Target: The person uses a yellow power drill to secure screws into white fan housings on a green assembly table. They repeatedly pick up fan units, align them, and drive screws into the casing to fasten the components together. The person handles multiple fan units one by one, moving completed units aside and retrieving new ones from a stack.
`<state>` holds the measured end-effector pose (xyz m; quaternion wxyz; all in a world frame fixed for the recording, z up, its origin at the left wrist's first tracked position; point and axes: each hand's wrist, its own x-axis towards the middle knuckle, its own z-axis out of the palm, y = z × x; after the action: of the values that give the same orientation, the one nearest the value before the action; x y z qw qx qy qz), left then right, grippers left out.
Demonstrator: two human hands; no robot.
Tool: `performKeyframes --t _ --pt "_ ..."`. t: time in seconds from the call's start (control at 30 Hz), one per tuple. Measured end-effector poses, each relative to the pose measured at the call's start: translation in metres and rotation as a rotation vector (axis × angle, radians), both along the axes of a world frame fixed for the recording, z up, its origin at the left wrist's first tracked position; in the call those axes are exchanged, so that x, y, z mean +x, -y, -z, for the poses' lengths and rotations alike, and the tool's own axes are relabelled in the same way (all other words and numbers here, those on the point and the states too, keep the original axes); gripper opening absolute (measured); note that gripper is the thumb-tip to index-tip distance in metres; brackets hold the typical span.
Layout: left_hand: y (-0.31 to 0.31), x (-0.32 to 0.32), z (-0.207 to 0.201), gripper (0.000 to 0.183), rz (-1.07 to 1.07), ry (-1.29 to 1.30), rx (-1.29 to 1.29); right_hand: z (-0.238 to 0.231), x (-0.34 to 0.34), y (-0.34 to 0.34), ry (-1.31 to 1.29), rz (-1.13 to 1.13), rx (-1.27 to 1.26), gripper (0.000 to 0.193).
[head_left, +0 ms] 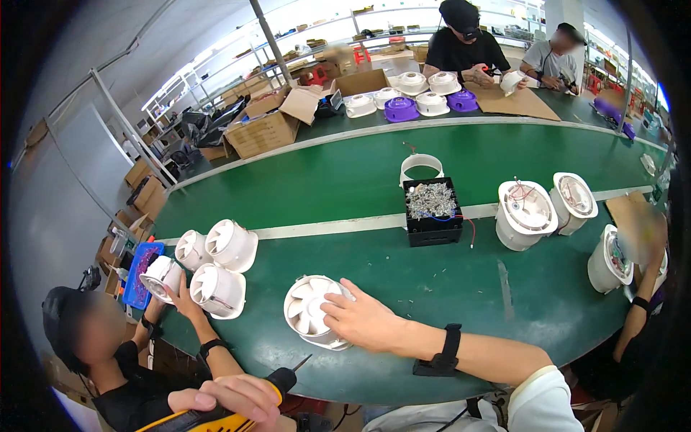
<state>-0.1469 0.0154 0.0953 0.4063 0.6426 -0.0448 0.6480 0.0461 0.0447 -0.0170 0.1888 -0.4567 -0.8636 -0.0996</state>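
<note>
My left hand (241, 397), low at the near edge, is wrapped round a yellow and black power screwdriver (282, 381). Its thin bit points up and to the right, apart from the fan. On the green table a white round exhaust fan (306, 306) stands with its blades facing up. My right hand (360, 317) grips that fan by the right side of its housing, fingers bent over the rim; the thumb side is partly hidden. A black strap circles my right wrist.
A black bin of screws (432, 201) stands mid-table beside a white ring (421, 164). Several white fans (229, 245) stand left, near a co-worker holding another and a blue tray (133, 295). More housings (525, 212) stand right, near another co-worker's arm. People work across the table.
</note>
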Motion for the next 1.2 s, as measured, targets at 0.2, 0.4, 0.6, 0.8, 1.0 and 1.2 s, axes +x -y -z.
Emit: performKeyframes --t 0.2,0.4,0.6,0.8,1.0,1.2 --pt "-0.001 0.015 0.000 0.053 -0.118 0.032 -0.092 0.007 0.011 0.003 -0.018 -0.002 -0.007 0.029" --pt "-0.009 0.026 0.006 0.052 -0.147 0.071 -0.160 -0.009 0.057 0.031 -0.197 0.088 -0.079 0.037" --pt "-0.015 0.057 0.010 0.056 -0.015 0.024 -0.218 -0.063 0.124 0.121 -0.177 0.361 -0.051 0.037" --pt "-0.016 0.093 0.030 0.059 0.088 -0.032 -0.301 -0.050 0.164 0.198 -0.133 0.656 -0.103 0.034" --pt "-0.017 0.114 0.034 0.058 0.189 -0.062 -0.307 -0.018 0.189 0.224 -0.153 0.767 -0.153 0.031" --pt "-0.010 0.123 0.033 0.061 0.197 -0.116 -0.354 -0.016 0.160 0.208 -0.131 0.657 -0.185 0.029"
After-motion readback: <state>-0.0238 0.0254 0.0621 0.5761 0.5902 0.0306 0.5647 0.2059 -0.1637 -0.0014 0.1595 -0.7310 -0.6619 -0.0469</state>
